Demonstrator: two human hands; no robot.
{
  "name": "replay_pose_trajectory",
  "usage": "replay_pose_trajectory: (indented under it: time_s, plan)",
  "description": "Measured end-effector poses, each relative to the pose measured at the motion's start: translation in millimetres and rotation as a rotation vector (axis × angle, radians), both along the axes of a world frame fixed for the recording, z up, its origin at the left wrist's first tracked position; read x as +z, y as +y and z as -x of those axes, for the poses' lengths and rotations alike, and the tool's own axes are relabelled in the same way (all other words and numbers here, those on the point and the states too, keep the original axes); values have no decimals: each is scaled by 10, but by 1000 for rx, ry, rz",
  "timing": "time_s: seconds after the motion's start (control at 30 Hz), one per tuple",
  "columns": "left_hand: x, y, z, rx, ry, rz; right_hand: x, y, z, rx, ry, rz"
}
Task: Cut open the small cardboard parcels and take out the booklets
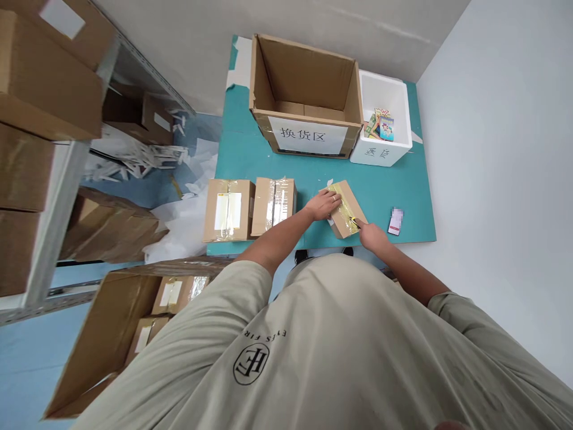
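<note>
Squarely at the front of the teal table (376, 182), a taped carton (350, 206) lies at a slant between the person's two hands. The left hand (323, 205) rests on its upper left part, palm down, the fingers laid out flat across the yellowish tape and gripping nothing; one of them wears a ring. The right hand (375, 236) is at the carton's near right corner, its fingers closed around a small yellow-and-black cutter (354, 222), which points at the tape seam; the tip is too small to say for sure whether it is in the tape. To the right, well apart from the carton, lies a phone (396, 221). To the left stand two more taped cartons, a label carton (229, 210) and a narrower carton (274, 208), side by side. Behind, a large open box (308, 136) stands beside a white foam box (380, 153) holding some colourful packets (385, 128).
</note>
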State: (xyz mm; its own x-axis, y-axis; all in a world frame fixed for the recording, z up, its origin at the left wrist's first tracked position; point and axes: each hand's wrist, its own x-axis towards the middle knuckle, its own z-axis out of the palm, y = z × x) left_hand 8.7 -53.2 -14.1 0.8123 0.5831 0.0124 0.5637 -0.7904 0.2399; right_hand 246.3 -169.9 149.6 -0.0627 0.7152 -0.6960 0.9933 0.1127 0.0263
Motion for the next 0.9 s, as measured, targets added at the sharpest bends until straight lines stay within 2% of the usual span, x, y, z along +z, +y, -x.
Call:
replay_pose_trajectory:
  time_s: [0.37,0.73,0.9]
  plan:
    - [-53,40,-71,-5,69,-79,169,-225,-106,10,-2,39]
    - [-11,-23,-122,48,50,36,230,-285,-258,36,-25,69]
    - [24,-69,-7,40,12,91,192,-186,-284,64,-11,42]
